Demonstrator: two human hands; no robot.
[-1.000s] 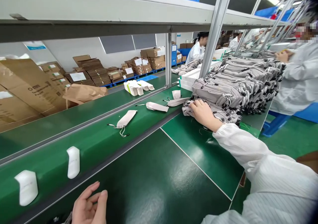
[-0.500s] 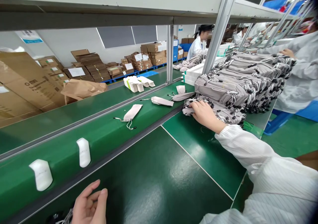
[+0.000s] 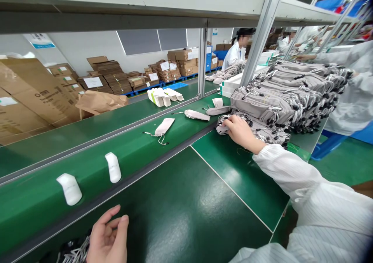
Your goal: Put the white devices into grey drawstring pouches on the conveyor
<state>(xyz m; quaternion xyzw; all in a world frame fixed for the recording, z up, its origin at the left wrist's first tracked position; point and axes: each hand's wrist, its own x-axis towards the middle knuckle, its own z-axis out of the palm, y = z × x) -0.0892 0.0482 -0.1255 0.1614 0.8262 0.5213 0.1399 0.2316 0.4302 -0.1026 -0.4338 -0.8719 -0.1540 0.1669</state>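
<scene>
My right hand [image 3: 239, 133] reaches out to the foot of a big pile of grey drawstring pouches [image 3: 279, 100]. Its fingers pinch the end of one grey pouch [image 3: 222, 128] at the bottom of that pile. My left hand [image 3: 107, 237] hovers low at the near edge of the green bench [image 3: 180, 212], fingers loosely curled and apart, with nothing in them. A tangle of cords [image 3: 74, 252] lies just left of it. On the conveyor belt [image 3: 87, 181] ride two white devices [image 3: 69, 188] [image 3: 113, 167] and filled pale pouches [image 3: 163, 126] [image 3: 198, 115].
A metal post [image 3: 260, 37] and a shelf run overhead. White boxes [image 3: 231, 85] stand behind the pile. Folded white packs [image 3: 163, 96] lie on the far belt, with cardboard cartons [image 3: 32, 96] beyond. A co-worker's white sleeve [image 3: 351, 96] is at the right; another person sits farther back.
The white devices and pale pouches on the belt have travelled to the right. My right hand stays at the bottom of the pile, and my left hand has barely shifted.
</scene>
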